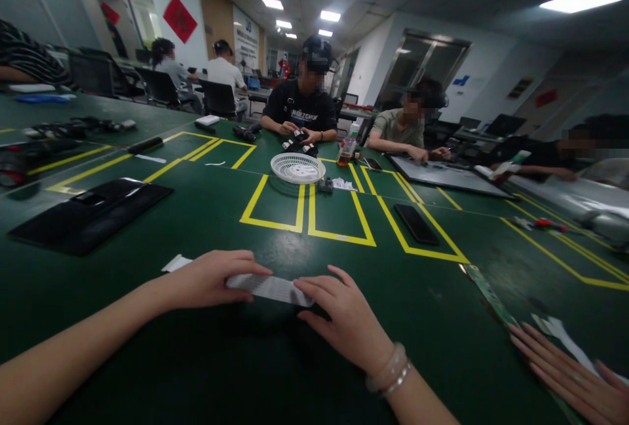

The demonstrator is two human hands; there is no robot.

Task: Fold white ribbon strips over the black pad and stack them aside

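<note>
A whitish, finely striped flat ribbon cable [275, 288] is stretched low over the green table between my two hands. My left hand [211, 277] pinches its left part, thumb below and fingers above. A pale flat end [175, 263] sticks out beyond the left wrist; it looks like part of the same cable. At the cable's right end, my right hand [344, 310] has its fingertips on top and the thumb underneath, with one finger raised. Bracelets [390, 372] circle the right wrist.
Another person's hand [565, 372] lies at the lower right beside a thin green strip [491, 297] and white pieces. Ahead are a white basket [295, 169], a black phone [416, 223] and yellow tape outlines. A black flat case [88, 215] lies left. People sit opposite.
</note>
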